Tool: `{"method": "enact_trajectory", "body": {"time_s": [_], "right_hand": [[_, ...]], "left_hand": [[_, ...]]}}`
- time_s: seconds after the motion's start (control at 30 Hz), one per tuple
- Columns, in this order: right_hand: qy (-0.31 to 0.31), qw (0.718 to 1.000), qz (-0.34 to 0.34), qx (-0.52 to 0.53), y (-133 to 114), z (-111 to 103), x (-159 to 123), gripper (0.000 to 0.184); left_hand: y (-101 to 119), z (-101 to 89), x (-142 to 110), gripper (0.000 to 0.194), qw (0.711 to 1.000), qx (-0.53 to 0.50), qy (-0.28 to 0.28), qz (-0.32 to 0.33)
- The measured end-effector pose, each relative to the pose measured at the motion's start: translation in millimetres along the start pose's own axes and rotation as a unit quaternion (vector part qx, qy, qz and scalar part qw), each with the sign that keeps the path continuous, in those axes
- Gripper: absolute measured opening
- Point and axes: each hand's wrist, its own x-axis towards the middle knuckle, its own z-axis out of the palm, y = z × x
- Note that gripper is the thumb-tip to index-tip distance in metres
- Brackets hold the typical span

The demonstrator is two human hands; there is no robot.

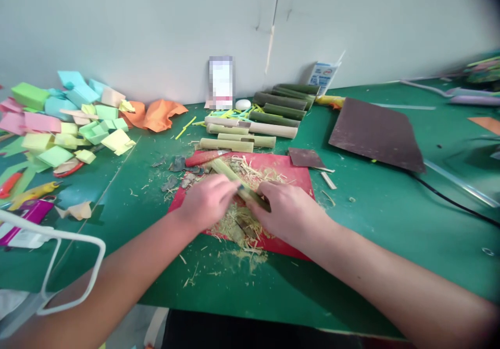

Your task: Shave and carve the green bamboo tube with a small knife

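My right hand (291,208) is wrapped round the near end of a pale green bamboo tube (226,171), which slants away to the far left. Against the tube's middle, the fingers of my left hand (209,198) are pinched together. A small dark piece (240,187) shows at their tips; its kind is unclear. Beneath both hands lies a red mat (291,242), strewn with bamboo shavings (250,226). A red-handled knife (205,158) rests at the mat's far left edge, by crumpled dark grey scraps (177,164).
Several cut bamboo tubes (226,145) lie in rows beyond the mat. Brown sandpaper sheets (377,133) are at right, near a black cable (453,198). Folded coloured paper (41,122) heaps up at left. A white-framed object (99,265) juts in over my left forearm.
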Motion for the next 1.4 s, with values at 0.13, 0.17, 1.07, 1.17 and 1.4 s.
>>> {"method": "enact_trajectory", "body": {"time_s": [0.13, 0.17, 1.07, 1.17, 1.4], "right_hand": [[-0.004, 1.0, -0.005, -0.001, 0.3, 0.7, 0.5, 0.02], [-0.005, 1.0, -0.005, -0.001, 0.4, 0.8, 0.4, 0.019], [-0.009, 1.0, 0.001, -0.014, -3.2, -1.2, -0.5, 0.018], [-0.003, 1.0, 0.003, -0.013, -2.7, -0.8, -0.5, 0.019], [-0.002, 1.0, -0.002, -0.018, -3.4, -0.2, -0.6, 0.018]], "left_hand": [[3.8, 0.5, 0.0, 0.023, 1.0, 0.002, -0.008, -0.003], [4.2, 0.4, -0.1, 0.024, 1.0, -0.012, -0.025, 0.011], [1.8, -3.1, -0.3, 0.023, 0.999, -0.037, -0.023, -0.015], [-1.0, -2.8, 0.3, 0.024, 0.999, -0.013, -0.001, -0.036], [1.5, -0.9, -0.8, 0.025, 0.999, -0.005, -0.005, -0.041]]}}
